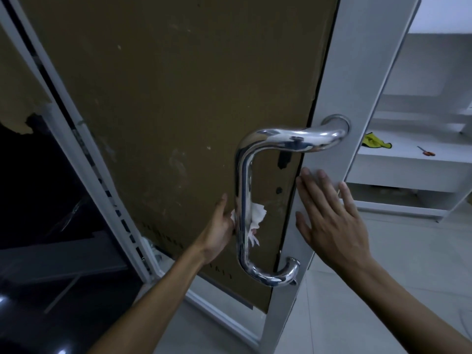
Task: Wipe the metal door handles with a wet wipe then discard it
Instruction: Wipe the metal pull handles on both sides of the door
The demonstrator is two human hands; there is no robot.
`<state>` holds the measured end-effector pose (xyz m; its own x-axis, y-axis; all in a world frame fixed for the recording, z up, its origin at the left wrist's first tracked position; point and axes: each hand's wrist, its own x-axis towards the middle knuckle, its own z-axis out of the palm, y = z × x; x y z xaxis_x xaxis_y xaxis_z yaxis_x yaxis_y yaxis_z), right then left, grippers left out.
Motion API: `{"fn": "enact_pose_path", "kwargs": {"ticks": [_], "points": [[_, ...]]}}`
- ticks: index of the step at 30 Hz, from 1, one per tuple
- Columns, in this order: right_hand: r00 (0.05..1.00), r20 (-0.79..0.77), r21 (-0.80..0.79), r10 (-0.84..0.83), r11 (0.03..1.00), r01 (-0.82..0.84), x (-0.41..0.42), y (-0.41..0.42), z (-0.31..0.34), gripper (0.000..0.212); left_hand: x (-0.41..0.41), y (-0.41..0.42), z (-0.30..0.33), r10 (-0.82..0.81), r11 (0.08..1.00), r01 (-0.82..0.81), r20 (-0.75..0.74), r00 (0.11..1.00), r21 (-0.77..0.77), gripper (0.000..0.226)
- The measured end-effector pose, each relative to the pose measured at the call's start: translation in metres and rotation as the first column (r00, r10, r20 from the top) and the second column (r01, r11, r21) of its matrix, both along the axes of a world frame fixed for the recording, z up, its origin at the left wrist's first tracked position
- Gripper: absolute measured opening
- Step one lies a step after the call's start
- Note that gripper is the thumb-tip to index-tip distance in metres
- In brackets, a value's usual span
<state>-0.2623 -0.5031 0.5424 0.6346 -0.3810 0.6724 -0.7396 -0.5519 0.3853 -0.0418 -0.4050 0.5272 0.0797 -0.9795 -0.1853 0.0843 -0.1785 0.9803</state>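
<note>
The left hand (219, 231) grips a crumpled white wet wipe (255, 221) around the lower upright of the polished chrome C-shaped door handle (242, 190), while, right of the handle, the right hand (329, 215) presses flat, fingers spread, on the grey metal door frame (339, 103), apparently steadying the door.

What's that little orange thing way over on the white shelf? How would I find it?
Look right, past the door frame, to the low white shelf. A crumpled yellow cloth lies near its left end. To the right of the cloth, apart from it, is a thin tool with orange handles, perhaps scissors; it is the only orange thing there.
</note>
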Motion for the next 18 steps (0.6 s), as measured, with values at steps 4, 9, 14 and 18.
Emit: {"fn": "enact_pose_path", "kwargs": {"ticks": [4, 9, 14, 18], "points": [[1.000, 0.005, 0.007, 0.015, 1.000, -0.015, -0.001, 0.001, 0.001, 0.063, -0.024, 0.021, -0.027, 0.174, 0.985, -0.174, 0.006, 0.985, -0.013, 0.062], [0.999, 0.028, 0.009, 0.020, 1.000, -0.020, 0.002, 0.000, 0.000, 0.065, -0.043, 0.043, -0.057, 0.240, 0.953, -0.192, 0.196, 0.951, -0.235, 0.065], [0.998, 0.060, 0.035, 0.037, 0.999, -0.039, 0.003, 0.001, -0.002, 0.068, -0.064, 0.038, -0.060, 0.387, 0.867, -0.085, 0.556, 0.736, -0.491, 0.068], [0.996, 0.071, 0.049, 0.062, 0.997, -0.066, 0.002, 0.000, -0.002, 0.068, -0.043, 0.003, -0.048, 0.624, 0.720, 0.030, 0.666, 0.409, -0.693, 0.068]]}}
